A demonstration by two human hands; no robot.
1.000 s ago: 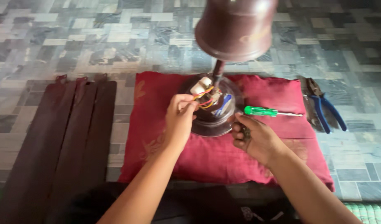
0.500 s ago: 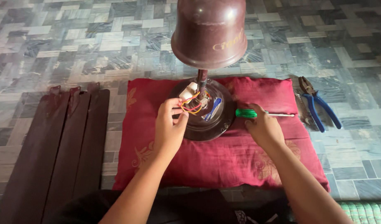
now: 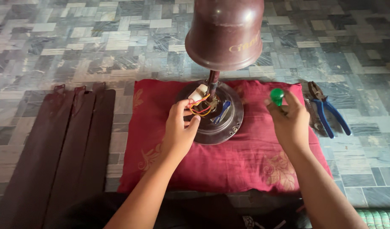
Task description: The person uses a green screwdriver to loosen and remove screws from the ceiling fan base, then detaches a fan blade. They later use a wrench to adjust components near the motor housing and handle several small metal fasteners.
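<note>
Presently, a brown ceiling fan motor point(image 3: 216, 114) rests on a red cushion point(image 3: 229, 165) on the tiled floor point(image 3: 76, 46), its downrod rising to a brown bell-shaped canopy point(image 3: 224, 32). The left hand point(image 3: 179, 131) is closed in a pinch on the red and yellow wires point(image 3: 200, 109) beside a white capacitor point(image 3: 198, 93) on the motor's top. The right hand point(image 3: 290, 121) is closed around a green-handled screwdriver point(image 3: 277, 96), held upright above the cushion's right part, apart from the motor. Blue-handled pliers point(image 3: 328, 112) lie on the floor just right of the cushion. Three brown fan blades point(image 3: 55, 157) lie side by side to the left.
</note>
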